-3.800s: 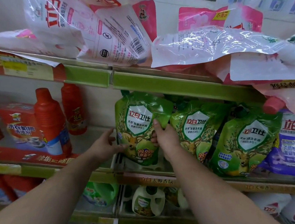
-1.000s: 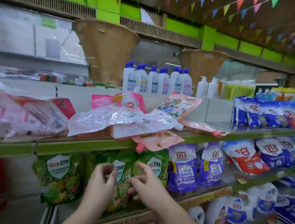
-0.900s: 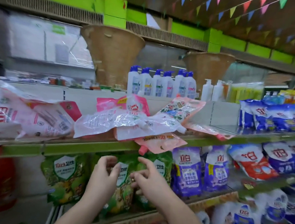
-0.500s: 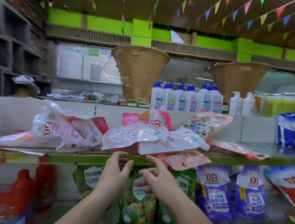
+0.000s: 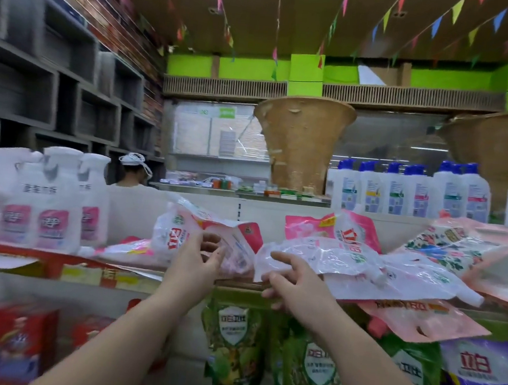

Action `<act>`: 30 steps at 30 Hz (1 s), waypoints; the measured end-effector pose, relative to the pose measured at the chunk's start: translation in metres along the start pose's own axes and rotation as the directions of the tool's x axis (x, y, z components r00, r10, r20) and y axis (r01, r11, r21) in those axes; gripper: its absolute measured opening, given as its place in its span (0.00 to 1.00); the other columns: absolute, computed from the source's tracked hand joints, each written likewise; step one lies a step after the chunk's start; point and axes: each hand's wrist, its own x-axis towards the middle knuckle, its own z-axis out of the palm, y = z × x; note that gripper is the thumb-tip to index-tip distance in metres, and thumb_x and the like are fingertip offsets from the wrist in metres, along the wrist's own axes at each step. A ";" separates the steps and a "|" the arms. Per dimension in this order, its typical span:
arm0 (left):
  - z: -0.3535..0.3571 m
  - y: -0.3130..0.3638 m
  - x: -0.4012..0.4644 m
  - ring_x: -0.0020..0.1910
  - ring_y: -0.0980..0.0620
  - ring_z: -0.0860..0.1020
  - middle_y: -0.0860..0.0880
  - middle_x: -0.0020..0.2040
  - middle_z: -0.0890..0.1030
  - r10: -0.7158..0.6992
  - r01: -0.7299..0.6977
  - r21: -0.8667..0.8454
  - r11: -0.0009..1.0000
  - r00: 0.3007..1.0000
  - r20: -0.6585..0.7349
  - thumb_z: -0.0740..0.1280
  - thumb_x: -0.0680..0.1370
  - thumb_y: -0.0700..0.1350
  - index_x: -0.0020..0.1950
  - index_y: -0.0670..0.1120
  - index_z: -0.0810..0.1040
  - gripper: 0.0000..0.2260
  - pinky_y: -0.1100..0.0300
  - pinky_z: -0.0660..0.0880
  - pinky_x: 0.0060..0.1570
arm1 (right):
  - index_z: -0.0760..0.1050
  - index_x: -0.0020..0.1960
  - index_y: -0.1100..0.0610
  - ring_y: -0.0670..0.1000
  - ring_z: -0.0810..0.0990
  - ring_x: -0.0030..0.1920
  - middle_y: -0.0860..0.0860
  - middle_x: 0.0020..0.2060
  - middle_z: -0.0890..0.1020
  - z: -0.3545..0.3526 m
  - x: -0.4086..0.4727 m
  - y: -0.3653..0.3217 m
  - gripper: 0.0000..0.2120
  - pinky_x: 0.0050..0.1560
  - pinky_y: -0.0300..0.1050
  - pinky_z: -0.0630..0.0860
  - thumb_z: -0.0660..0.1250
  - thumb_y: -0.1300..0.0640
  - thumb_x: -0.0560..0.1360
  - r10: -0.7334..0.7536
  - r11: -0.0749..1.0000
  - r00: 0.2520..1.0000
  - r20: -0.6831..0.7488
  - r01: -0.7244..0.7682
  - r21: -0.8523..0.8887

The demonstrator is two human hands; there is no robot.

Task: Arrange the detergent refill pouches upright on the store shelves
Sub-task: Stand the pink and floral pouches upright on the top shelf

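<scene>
1. The left hand (image 5: 196, 262) is raised with loosely spread fingers in front of a slumped pink-and-white pouch (image 5: 181, 235) on the upper shelf (image 5: 134, 277); whether it touches is unclear.
2. The right hand (image 5: 295, 283), fingers relaxed, is at the edge of a flat-lying clear-white pouch (image 5: 327, 257).
3. More pink pouches (image 5: 456, 247) lie toppled to the right.
4. Green pouches (image 5: 235, 344) stand upright on the shelf below.
5. White bottles with blue caps (image 5: 400, 189) line the shelf top.

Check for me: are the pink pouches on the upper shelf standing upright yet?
No. The pink pouches lie slumped and overlapping on the upper shelf, both hands reaching toward them.
</scene>
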 end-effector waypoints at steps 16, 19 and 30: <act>-0.112 -0.053 0.138 0.41 0.70 0.74 0.65 0.43 0.76 0.168 -0.185 0.269 0.945 0.982 0.086 0.66 0.80 0.46 0.59 0.55 0.80 0.10 0.76 0.66 0.32 | 0.69 0.71 0.51 0.51 0.81 0.50 0.51 0.56 0.80 0.067 0.162 -0.043 0.25 0.51 0.52 0.80 0.70 0.52 0.76 -0.048 0.932 0.954 -0.296 -0.064 -0.357; -0.110 -0.058 0.154 0.45 0.66 0.76 0.60 0.49 0.78 0.176 -0.206 0.248 0.947 0.974 0.139 0.67 0.79 0.43 0.62 0.53 0.79 0.12 0.72 0.68 0.38 | 0.77 0.59 0.51 0.49 0.81 0.43 0.48 0.46 0.82 0.065 0.173 -0.047 0.16 0.38 0.44 0.73 0.71 0.45 0.75 -0.053 0.889 0.933 -0.357 -0.119 -0.443; -0.071 -0.066 0.208 0.54 0.51 0.79 0.51 0.59 0.78 0.089 -0.137 0.316 0.939 0.983 0.163 0.73 0.74 0.53 0.67 0.51 0.73 0.23 0.51 0.80 0.53 | 0.79 0.47 0.54 0.59 0.84 0.45 0.57 0.45 0.85 0.030 0.210 -0.050 0.08 0.47 0.64 0.82 0.67 0.50 0.79 -0.005 0.987 0.879 -0.478 -0.072 -0.143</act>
